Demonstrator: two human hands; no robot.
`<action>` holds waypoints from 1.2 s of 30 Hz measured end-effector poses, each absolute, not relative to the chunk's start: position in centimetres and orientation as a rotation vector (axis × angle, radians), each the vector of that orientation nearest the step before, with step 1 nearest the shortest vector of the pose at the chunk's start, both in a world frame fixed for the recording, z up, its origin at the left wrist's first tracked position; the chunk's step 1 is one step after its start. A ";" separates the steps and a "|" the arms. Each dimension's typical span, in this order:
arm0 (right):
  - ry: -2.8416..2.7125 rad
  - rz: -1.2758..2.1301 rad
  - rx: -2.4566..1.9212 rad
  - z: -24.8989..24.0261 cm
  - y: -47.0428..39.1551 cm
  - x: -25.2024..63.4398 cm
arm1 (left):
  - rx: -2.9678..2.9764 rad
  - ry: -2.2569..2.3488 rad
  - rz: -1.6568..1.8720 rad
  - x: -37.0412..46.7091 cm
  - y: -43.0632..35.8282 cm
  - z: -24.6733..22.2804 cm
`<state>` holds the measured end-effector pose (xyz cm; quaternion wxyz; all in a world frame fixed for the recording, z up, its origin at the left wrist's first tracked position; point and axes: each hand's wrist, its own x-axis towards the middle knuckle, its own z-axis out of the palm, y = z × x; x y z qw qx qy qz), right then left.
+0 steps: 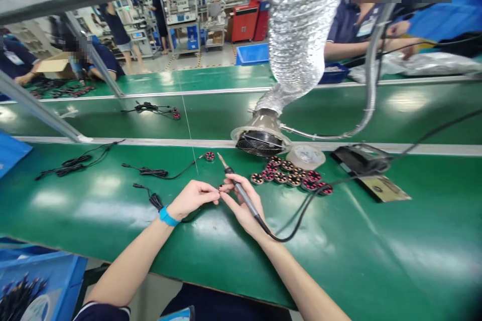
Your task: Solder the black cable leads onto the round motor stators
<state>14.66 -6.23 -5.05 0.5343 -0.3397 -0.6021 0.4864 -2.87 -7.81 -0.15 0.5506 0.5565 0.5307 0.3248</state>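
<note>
A soldering iron [246, 200] rests in my right hand [248, 218], its tip pointing up and away, its cord trailing to the right. My left hand [194, 198], with a blue wristband [167, 216], is closed in a pinch. The fingertips of both hands meet over a small dark piece I cannot make out. Beneath my left wrist runs a black cable [154, 200]. Just beyond my hands lies one small round motor-like part [210, 156] with a red and black face, at the end of another black cable [154, 173]. Several similar round parts [293, 179] are grouped to the right.
A fan-fronted duct hood [259, 143] hangs beyond my hands, beside a roll of clear tape [307, 156]. A dark metal holder [371, 173] sits at right. More cable [71, 164] lies left. A blue bin [45, 281] stands lower left. Co-workers sit across the bench.
</note>
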 end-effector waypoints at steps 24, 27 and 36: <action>-1.731 0.657 -0.825 -4.1 -7.2 14.0 | 1.200 1.115 0.838 -1.6 -8.5 -2.7; -1.740 0.654 -0.837 -4.5 -7.3 13.9 | 1.240 1.154 0.810 -1.5 -8.7 -2.6; -1.665 0.768 -0.882 -4.5 -7.1 14.1 | 1.331 1.275 0.757 -2.3 -8.4 -1.8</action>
